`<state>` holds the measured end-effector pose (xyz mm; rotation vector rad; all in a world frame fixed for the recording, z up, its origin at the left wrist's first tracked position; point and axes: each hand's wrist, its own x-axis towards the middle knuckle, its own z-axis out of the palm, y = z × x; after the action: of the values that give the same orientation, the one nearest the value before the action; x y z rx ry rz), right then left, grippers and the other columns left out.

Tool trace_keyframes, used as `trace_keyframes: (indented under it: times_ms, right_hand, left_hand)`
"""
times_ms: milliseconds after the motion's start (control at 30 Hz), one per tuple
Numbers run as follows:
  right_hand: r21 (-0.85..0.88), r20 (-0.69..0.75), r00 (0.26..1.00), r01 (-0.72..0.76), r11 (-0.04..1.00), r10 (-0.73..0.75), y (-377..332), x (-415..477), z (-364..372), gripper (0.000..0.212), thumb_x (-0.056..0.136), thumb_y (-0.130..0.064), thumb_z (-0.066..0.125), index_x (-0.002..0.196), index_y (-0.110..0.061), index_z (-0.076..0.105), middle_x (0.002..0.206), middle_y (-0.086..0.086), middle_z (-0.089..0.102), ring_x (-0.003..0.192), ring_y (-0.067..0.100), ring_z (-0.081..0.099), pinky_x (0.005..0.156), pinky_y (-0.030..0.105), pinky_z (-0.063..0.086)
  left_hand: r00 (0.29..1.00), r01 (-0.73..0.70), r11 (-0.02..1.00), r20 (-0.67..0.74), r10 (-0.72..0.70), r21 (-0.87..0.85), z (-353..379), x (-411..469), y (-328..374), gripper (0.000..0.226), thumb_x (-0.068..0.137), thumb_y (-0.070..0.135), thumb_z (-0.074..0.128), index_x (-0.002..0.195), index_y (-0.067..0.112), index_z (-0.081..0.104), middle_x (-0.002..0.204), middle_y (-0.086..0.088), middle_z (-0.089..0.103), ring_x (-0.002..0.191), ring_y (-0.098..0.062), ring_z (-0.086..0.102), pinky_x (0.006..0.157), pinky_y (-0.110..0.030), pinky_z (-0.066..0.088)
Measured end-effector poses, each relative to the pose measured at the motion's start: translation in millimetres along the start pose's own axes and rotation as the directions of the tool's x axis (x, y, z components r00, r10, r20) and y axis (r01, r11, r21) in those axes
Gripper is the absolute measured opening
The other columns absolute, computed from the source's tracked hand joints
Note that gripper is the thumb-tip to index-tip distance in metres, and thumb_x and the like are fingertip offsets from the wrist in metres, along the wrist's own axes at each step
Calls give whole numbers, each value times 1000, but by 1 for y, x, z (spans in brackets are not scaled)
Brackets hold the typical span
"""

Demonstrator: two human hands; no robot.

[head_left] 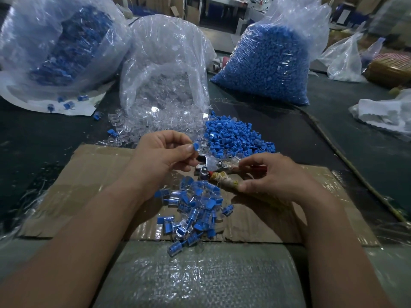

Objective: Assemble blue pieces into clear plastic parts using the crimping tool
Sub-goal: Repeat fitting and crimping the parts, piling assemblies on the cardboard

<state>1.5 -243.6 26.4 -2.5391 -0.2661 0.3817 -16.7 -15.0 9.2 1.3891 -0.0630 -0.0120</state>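
Note:
My left hand (165, 153) pinches a small blue piece (196, 146) between thumb and fingertips, just above the metal jaws of the crimping tool (208, 164). My right hand (274, 176) grips the tool's wrapped handles, with the thumb under the lower handle. Loose blue pieces (233, 137) lie in a heap behind the tool. Clear plastic parts (142, 127) spill from a bag to the left of that heap. Below the tool, a pile of assembled blue-and-clear parts (193, 210) rests on the cardboard sheet (93, 181).
A bag of clear parts (164, 63) stands at the back centre and a bag of blue pieces (269, 58) at the back right. At the back left is a bag of assembled parts (66, 41). White plastic wrap (387, 112) lies at the right. A cord (347, 161) runs along the cardboard's right side.

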Motion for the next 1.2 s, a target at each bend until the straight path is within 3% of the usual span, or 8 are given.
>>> trace_keyframes:
  times_ms: [67, 167, 433, 567, 633, 867, 1033, 1200]
  right_hand:
    - [-127, 40, 999, 30, 991, -25, -1, 2, 4, 76, 55, -47, 81, 123, -38, 49, 99, -25, 44, 88, -7, 42, 69, 14, 32]
    - [-244, 4, 998, 57, 968, -57, -4, 4, 9, 84, 56, -49, 81, 130, -32, 45, 109, -14, 40, 103, 6, 38, 83, 26, 34]
    - [-301, -85, 994, 34, 953, -62, -16, 2, 11, 36, 69, -35, 72, 102, -32, 58, 89, -13, 47, 86, 10, 48, 74, 32, 45]
    - [-404, -151, 982, 47, 914, -117, -17, 6, 20, 19, 76, -22, 62, 87, -31, 50, 82, -11, 43, 83, 12, 45, 63, 28, 37]
    - [-389, -164, 979, 46, 920, -118, -14, 8, 22, 20, 77, -20, 60, 87, -31, 47, 84, -10, 43, 83, 11, 43, 60, 25, 33]
    - [-189, -324, 923, 153, 970, -209, -15, 5, 17, 26, 72, -18, 66, 90, -28, 50, 89, -8, 52, 83, 12, 48, 69, 29, 39]
    - [-151, -296, 924, 206, 967, -243, -19, 3, 21, 30, 75, -18, 65, 94, -27, 45, 87, -11, 48, 83, 13, 49, 71, 32, 43]
    - [-156, -255, 931, 225, 962, -260, -18, 5, 23, 29, 77, -21, 65, 95, -28, 43, 84, -15, 43, 75, 3, 43, 61, 21, 35]
  left_hand:
    - [1000, -4, 1000, 1, 4, 4, 0, 0, -1, 7, 68, 4, 61, 75, 5, 60, 62, -6, 68, 56, -14, 66, 49, -18, 52]
    - [1000, -10, 1000, 2, 10, 16, 0, 1, -2, 5, 72, 1, 59, 74, 6, 60, 62, -6, 68, 56, -14, 66, 50, -18, 52]
    - [1000, -8, 999, -15, 9, 51, -2, 0, -2, 12, 80, -4, 55, 75, 6, 59, 63, -5, 69, 57, -12, 66, 51, -18, 53]
    - [1000, -7, 999, -24, 8, 43, -2, 0, -1, 12, 81, -4, 55, 76, 6, 58, 62, -4, 68, 57, -12, 66, 50, -17, 52]
    - [999, -6, 999, -35, 8, 37, -1, 0, -1, 11, 81, -4, 55, 77, 6, 58, 61, -3, 68, 57, -12, 66, 50, -17, 52]
    - [996, -45, 997, -72, 50, 60, -2, 0, -2, 12, 82, -3, 54, 79, 7, 58, 63, -2, 69, 59, -12, 67, 51, -16, 51]
    - [992, -78, 988, -92, 91, 137, 1, 0, -1, 15, 84, -3, 54, 78, 10, 59, 62, 3, 69, 60, -10, 67, 52, -16, 52]
    - [985, -123, 977, -101, 142, 177, 5, -2, 2, 17, 84, -5, 54, 77, 10, 58, 60, 4, 67, 59, -9, 66, 53, -16, 52]
